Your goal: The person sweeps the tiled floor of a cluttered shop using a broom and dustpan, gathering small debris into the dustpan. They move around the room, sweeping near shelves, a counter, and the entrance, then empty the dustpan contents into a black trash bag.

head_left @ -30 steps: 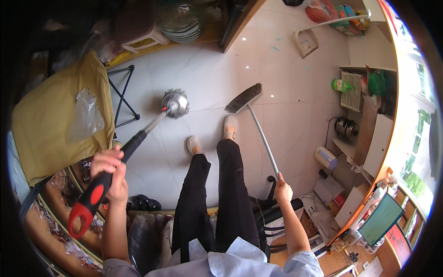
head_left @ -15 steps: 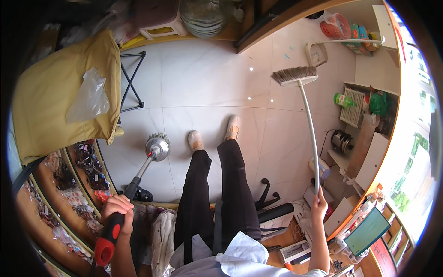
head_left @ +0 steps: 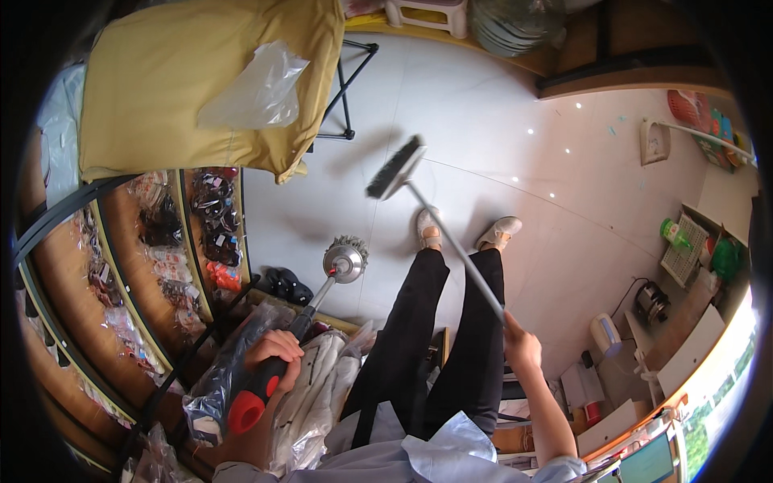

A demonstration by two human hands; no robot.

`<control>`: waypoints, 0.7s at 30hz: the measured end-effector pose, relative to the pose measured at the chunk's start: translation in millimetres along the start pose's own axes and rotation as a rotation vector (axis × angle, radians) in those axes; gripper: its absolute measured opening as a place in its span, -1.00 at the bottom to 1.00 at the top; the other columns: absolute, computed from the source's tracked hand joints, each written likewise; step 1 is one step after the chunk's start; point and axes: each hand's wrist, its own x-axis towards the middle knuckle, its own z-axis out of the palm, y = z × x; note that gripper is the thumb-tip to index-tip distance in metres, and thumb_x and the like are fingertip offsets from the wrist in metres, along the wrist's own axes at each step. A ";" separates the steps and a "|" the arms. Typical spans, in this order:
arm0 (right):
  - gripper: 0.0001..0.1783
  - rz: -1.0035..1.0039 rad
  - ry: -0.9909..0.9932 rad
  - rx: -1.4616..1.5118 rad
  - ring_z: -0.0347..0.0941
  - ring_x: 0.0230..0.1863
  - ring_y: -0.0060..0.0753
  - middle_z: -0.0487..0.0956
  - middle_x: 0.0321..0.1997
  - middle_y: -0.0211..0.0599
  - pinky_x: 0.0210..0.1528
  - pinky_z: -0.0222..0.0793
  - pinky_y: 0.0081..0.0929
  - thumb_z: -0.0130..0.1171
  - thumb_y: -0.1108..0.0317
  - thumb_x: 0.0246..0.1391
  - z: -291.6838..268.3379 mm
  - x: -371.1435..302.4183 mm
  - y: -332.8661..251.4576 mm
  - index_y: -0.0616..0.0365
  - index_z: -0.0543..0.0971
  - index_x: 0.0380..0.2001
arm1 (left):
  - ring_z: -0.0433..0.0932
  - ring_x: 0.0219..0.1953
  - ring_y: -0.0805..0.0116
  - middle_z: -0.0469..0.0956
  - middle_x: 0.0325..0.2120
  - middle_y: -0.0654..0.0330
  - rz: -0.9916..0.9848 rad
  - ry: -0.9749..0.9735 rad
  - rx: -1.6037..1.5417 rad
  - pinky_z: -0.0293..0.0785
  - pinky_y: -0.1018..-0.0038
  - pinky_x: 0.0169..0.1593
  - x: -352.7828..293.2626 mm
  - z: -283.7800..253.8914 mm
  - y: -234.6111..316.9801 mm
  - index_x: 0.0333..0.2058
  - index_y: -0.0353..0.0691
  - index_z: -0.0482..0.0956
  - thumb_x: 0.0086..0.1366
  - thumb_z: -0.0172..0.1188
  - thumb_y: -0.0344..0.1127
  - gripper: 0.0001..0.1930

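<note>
My left hand is closed round the dark, red-trimmed handle of a mop with a round metal head and a grey string fringe. The mop head is low over the tiled floor at my left; contact is hard to judge. In my right hand is the grey pole of a broom. It slants forward and left across my leg. Its dark-bristled head is tilted beyond my left shoe, and whether it touches the floor cannot be told.
A yellow cloth-covered folding table bears a clear plastic bag. Left are shelves of bagged goods; plastic-wrapped garments lie below. A white dustpan and small scraps are at far right, near a shelf unit.
The broom has swung from the right to the left, in front of my feet. My view has turned right, my right foot now points outward, and the mop stays in my left hand.
</note>
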 end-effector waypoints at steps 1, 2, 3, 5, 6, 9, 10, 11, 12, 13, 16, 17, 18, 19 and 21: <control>-0.54 -0.059 -0.031 -0.077 0.54 -0.27 0.03 0.60 -0.34 -0.07 -0.18 0.44 -0.10 -0.03 0.20 0.20 9.3 13.3 -22.2 -0.46 0.36 0.18 | 0.47 -0.58 0.31 0.43 -0.59 0.17 -0.009 -0.003 -0.009 0.44 0.44 -0.42 -4.9 -3.3 -8.0 -0.52 -0.24 0.36 -0.08 0.10 -0.68 -0.80; -0.52 -0.128 -0.103 -0.151 0.54 -0.22 -0.02 0.59 -0.31 -0.10 -0.16 0.44 -0.12 -0.06 0.19 0.22 20.1 29.7 -47.1 -0.46 0.30 0.21 | 0.48 -0.58 0.32 0.43 -0.59 0.17 -0.020 0.009 -0.005 0.43 0.44 -0.42 -13.9 -7.1 -9.7 -0.52 -0.24 0.36 -0.07 0.10 -0.68 -0.81; -0.49 -0.217 -0.150 -0.236 0.55 -0.21 -0.08 0.58 -0.27 -0.13 -0.15 0.45 -0.17 -0.10 0.19 0.24 38.1 49.4 -68.5 -0.48 0.24 0.25 | 0.48 -0.58 0.32 0.43 -0.59 0.17 -0.032 0.015 -0.002 0.43 0.44 -0.43 -20.5 -9.7 -11.4 -0.52 -0.24 0.36 -0.07 0.09 -0.68 -0.81; -0.39 -0.349 -0.246 -0.360 0.55 -0.22 -0.13 0.57 -0.31 -0.13 -0.22 0.47 -0.22 -0.13 0.28 0.22 64.8 83.9 -129.7 -0.37 0.09 0.33 | 0.48 -0.58 0.33 0.44 -0.59 0.17 -0.021 0.031 -0.014 0.43 0.45 -0.43 -32.8 -12.5 -18.8 -0.53 -0.24 0.37 -0.07 0.11 -0.68 -0.81; -0.36 -0.433 -0.176 -0.356 0.55 -0.20 -0.16 0.57 -0.32 -0.12 -0.24 0.49 -0.26 -0.11 0.32 0.20 85.4 102.4 -154.9 -0.27 0.06 0.34 | 0.48 -0.58 0.33 0.44 -0.60 0.17 -0.015 0.031 -0.023 0.43 0.46 -0.43 -36.6 -12.7 -20.9 -0.53 -0.24 0.37 -0.07 0.11 -0.68 -0.81; -0.48 -0.583 -0.034 -0.399 0.60 -0.30 -0.25 0.61 -0.35 -0.27 -0.35 0.51 -0.36 -0.08 0.34 0.17 110.4 147.0 -238.2 -0.20 0.29 0.23 | 0.44 -0.55 0.37 0.42 -0.54 0.21 -0.021 -0.060 0.037 0.40 0.45 -0.37 -45.0 -12.5 -24.7 -0.48 -0.20 0.36 0.10 0.20 -0.53 -0.83; -0.46 -0.586 -0.019 -0.398 0.59 -0.32 -0.25 0.61 -0.37 -0.23 -0.33 0.49 -0.34 -0.13 0.37 0.19 116.8 167.9 -251.4 -0.14 0.27 0.26 | 0.44 -0.54 0.36 0.42 -0.54 0.21 -0.007 -0.078 0.020 0.40 0.45 -0.37 -43.1 -10.7 -28.8 -0.48 -0.21 0.36 0.09 0.20 -0.55 -0.83; -0.53 -0.486 -0.051 -0.506 0.60 -0.32 -0.30 0.63 -0.34 -0.25 -0.32 0.51 -0.36 -0.14 0.36 0.20 111.2 180.4 -263.6 -0.12 0.40 0.18 | 0.44 -0.54 0.36 0.42 -0.54 0.21 0.001 -0.091 0.012 0.40 0.46 -0.37 -43.8 -11.1 -32.2 -0.48 -0.21 0.36 0.08 0.20 -0.56 -0.83; -0.59 -0.424 0.001 -0.549 0.61 -0.34 -0.31 0.64 -0.36 -0.27 -0.33 0.53 -0.34 -0.12 0.35 0.19 105.1 186.4 -258.8 -0.10 0.49 0.09 | 0.44 -0.54 0.36 0.42 -0.54 0.21 0.002 -0.096 0.008 0.40 0.46 -0.37 -47.2 -14.4 -33.9 -0.49 -0.22 0.36 0.08 0.20 -0.57 -0.83; -0.61 -0.376 0.028 -0.530 0.60 -0.33 -0.32 0.63 -0.35 -0.27 -0.30 0.53 -0.34 -0.11 0.33 0.19 101.4 197.8 -237.8 -0.16 0.51 0.06 | 0.44 -0.54 0.36 0.42 -0.54 0.21 -0.011 -0.090 -0.007 0.40 0.45 -0.36 -48.2 -17.0 -34.2 -0.48 -0.21 0.36 0.07 0.19 -0.57 -0.83; -0.45 -0.384 0.065 -0.472 0.58 -0.25 -0.17 0.59 -0.27 -0.22 -0.25 0.51 -0.24 -0.04 0.32 0.15 51.2 182.4 -136.6 -0.38 0.28 0.22 | 0.45 -0.52 0.35 0.43 -0.54 0.20 -0.037 -0.030 -0.010 0.39 0.43 -0.34 -49.0 -23.8 -34.1 -0.48 -0.21 0.36 0.05 0.18 -0.59 -0.82; -0.38 -0.290 0.081 -0.531 0.57 -0.21 -0.13 0.58 -0.23 -0.20 -0.20 0.49 -0.20 -0.03 0.31 0.17 32.2 167.2 -98.6 -0.46 0.17 0.28 | 0.45 -0.52 0.35 0.42 -0.53 0.20 -0.048 -0.017 0.012 0.39 0.42 -0.33 -45.0 -24.5 -29.5 -0.48 -0.21 0.36 0.05 0.17 -0.60 -0.82; -0.36 -0.212 -0.023 -0.525 0.55 -0.13 -0.17 0.58 -0.15 -0.20 -0.13 0.49 -0.22 -0.06 0.31 0.18 1.9 150.0 -68.8 -0.50 0.13 0.30 | 0.45 -0.51 0.34 0.42 -0.53 0.20 -0.061 -0.001 0.039 0.39 0.41 -0.32 -42.7 -24.6 -23.5 -0.47 -0.20 0.36 0.04 0.17 -0.60 -0.82; -0.37 -0.152 0.006 -0.552 0.56 -0.14 -0.18 0.58 -0.14 -0.20 -0.15 0.50 -0.22 -0.07 0.26 0.22 -10.9 142.4 -23.4 -0.53 0.09 0.31 | 0.46 -0.50 0.34 0.42 -0.51 0.19 -0.064 0.006 0.024 0.40 0.39 -0.29 -39.6 -25.6 -20.5 -0.47 -0.20 0.35 0.03 0.16 -0.61 -0.81; -0.39 0.050 0.032 -0.631 0.57 -0.18 -0.16 0.59 -0.17 -0.18 -0.13 0.49 -0.22 -0.06 0.23 0.23 -53.3 102.0 63.4 -0.55 0.10 0.30 | 0.45 -0.49 0.32 0.41 -0.52 0.19 -0.064 0.012 0.034 0.42 0.35 -0.22 -17.2 -14.9 -16.4 -0.47 -0.20 0.33 0.01 0.15 -0.61 -0.80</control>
